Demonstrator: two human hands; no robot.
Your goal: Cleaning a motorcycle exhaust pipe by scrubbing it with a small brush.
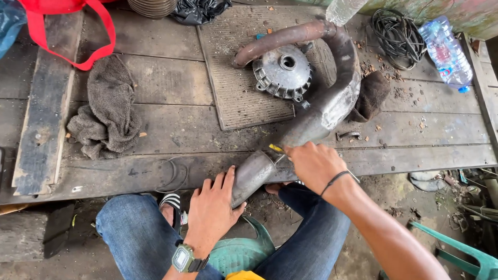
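Seen from above at a plank workbench: left hand spread flat, palm steadying the cut near end of a rusty bent exhaust pipe; right hand closed in a pinch around a small yellow-handled tool, tip pressed at the pipe's seam just ahead of the knuckles. Running from the left palm at the bench edge, past the right hand, then curling away in a loop round a grey metal hub on a ribbed mat. Likely heavy, rigid steel, rough with rust rather than slick, prone to rolling on its curve; best gripped on the straight narrow section under the left fingers, clear of the raw cut edge. Beyond the left hand, a crumpled grey rag; far past the right hand, a plastic bottle and coiled black cable.
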